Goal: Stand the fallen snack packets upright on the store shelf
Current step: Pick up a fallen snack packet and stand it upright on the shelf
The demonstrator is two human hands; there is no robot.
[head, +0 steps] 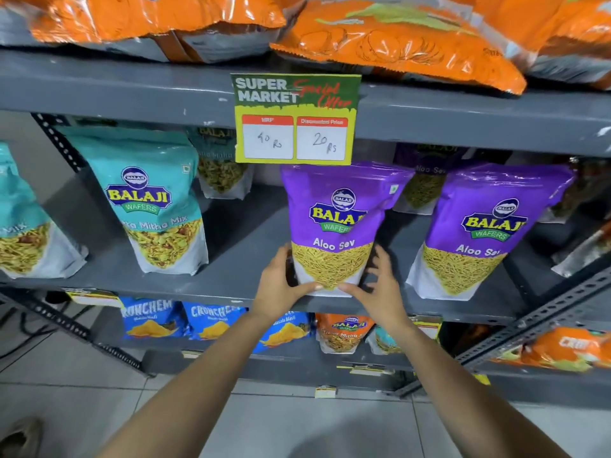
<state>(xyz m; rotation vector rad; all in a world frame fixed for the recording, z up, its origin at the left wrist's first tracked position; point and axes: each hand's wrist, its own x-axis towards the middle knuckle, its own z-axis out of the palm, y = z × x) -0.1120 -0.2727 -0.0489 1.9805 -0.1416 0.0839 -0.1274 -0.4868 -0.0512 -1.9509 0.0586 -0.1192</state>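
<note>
Now both hands, L point(281, 285) & R point(380, 289), are clamping upright purple Aloo Sev pkt point(334, 233) at its 7 & 5 o'clock corners on grey shelf point(231, 252).

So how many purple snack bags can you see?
3. One stands between the left hand and right hand, one stands to its right, and one sits behind, partly hidden. More may be hidden.

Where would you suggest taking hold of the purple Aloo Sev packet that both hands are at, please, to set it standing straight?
Probably at its lower sides, coming from the front. The purple Aloo Sev packet stands near the shelf front edge, its wide base at the bottom, and the price card hangs right over its top. The left hand and right hand already flank the base, thumbs along the bottom edge.
</note>
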